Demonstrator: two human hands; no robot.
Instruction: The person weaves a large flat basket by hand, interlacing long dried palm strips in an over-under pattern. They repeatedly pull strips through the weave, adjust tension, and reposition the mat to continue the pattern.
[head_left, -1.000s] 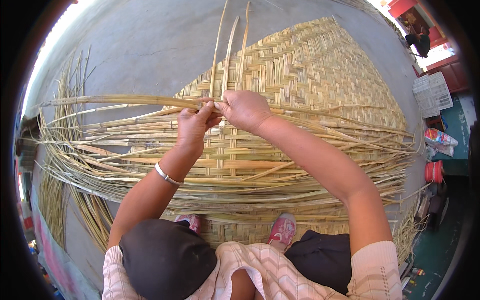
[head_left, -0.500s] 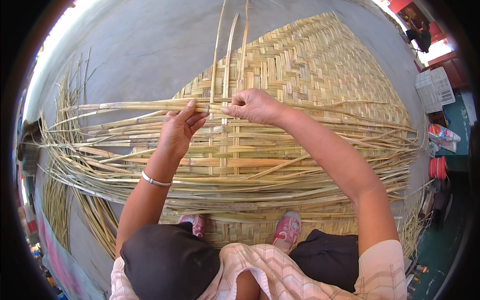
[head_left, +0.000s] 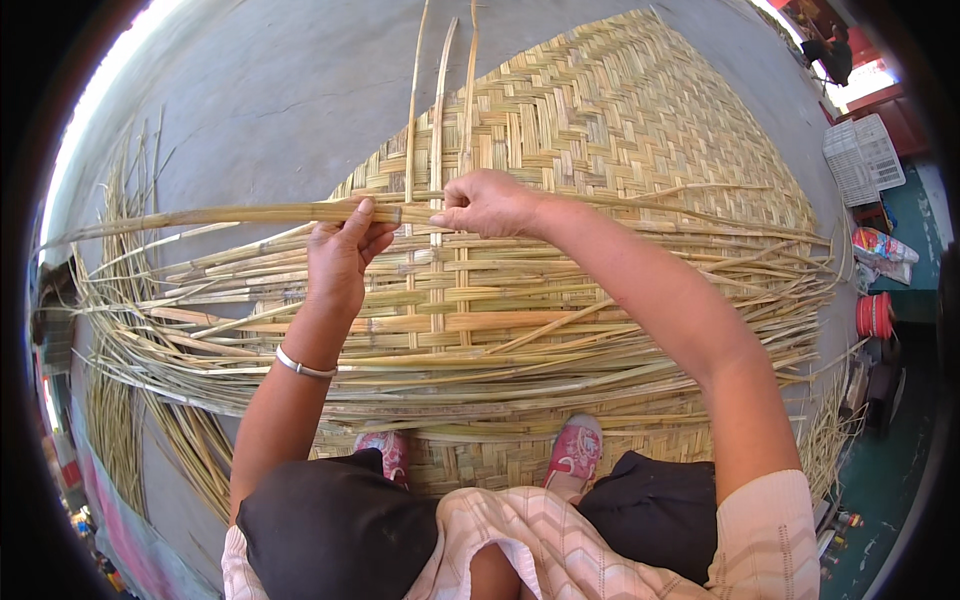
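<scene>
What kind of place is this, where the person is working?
Probably an open-air weaving spot on bare ground: a large woven bamboo mat lies on grey concrete floor, loose bamboo strips spread around, and daylight falls strongly.

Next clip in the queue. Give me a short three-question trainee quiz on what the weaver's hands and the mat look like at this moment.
1. True or false: both hands grip the same long horizontal bamboo strip.
2. Multiple choice: the metal bangle sits on (A) the left wrist, (B) the right wrist, (C) neither wrist.
3. Short answer: what sticks up past the far edge of the woven mat, just beyond the hands?

Key
1. True: the left hand and the right hand both close on it, side by side.
2. A.
3. Three loose upright strips, not yet woven in at their far ends.
</scene>
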